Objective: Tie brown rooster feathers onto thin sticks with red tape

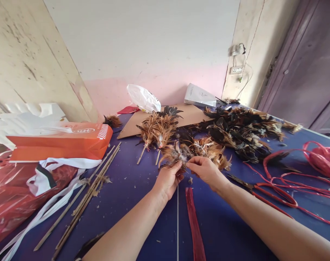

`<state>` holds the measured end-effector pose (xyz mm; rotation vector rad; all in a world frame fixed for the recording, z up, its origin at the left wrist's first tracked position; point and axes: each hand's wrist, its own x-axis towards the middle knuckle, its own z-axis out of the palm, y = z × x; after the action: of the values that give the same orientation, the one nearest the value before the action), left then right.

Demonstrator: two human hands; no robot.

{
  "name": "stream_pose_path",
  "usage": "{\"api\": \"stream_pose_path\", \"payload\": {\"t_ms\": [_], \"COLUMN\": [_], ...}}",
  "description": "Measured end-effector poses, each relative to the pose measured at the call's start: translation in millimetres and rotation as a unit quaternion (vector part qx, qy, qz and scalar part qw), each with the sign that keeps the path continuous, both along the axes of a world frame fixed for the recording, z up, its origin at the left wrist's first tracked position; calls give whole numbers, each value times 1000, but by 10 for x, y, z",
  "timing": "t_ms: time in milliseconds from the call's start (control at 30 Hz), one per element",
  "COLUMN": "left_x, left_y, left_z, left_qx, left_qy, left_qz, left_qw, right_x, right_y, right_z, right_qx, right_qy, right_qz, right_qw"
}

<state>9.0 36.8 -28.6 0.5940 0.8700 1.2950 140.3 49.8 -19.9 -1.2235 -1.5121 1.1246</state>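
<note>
My left hand (169, 179) is closed around the base of a small bunch of brown and grey feathers (175, 153). Close beside it, my right hand (204, 169) pinches at the bunch's right edge; what lies between its fingertips is too small to make out. Just beyond my right hand lies a pile of brown feathers (208, 148). Two feather bundles on sticks (157, 132) rest side by side past my left hand. A flat red plastic strip (194, 224) lies on the blue table (222, 224) between my forearms.
Dark feathers (235, 130) are heaped at the right. Scissors (273, 195) with red handles lie among pink plastic ribbon (320, 159). Thin sticks (86, 199), an orange bag (61, 141) and red plastic (31, 195) are at the left. Cardboard (193, 114) lies at the back.
</note>
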Motion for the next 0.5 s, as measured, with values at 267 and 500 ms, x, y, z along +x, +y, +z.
{"api": "stream_pose_path", "payload": {"t_ms": [267,500], "left_x": [-14,13], "left_y": [4,-34], "left_z": [-25,0], "left_qx": [48,105], "left_qy": [85,169], "left_qz": [0,1], "left_qw": [995,980], "right_x": [35,-17], "right_y": [-22,-116], "right_z": [17,73], "right_qx": [130,310], "right_qy": [-131,-178], "right_qz": [-34,-24], "right_qw": [982,934]}}
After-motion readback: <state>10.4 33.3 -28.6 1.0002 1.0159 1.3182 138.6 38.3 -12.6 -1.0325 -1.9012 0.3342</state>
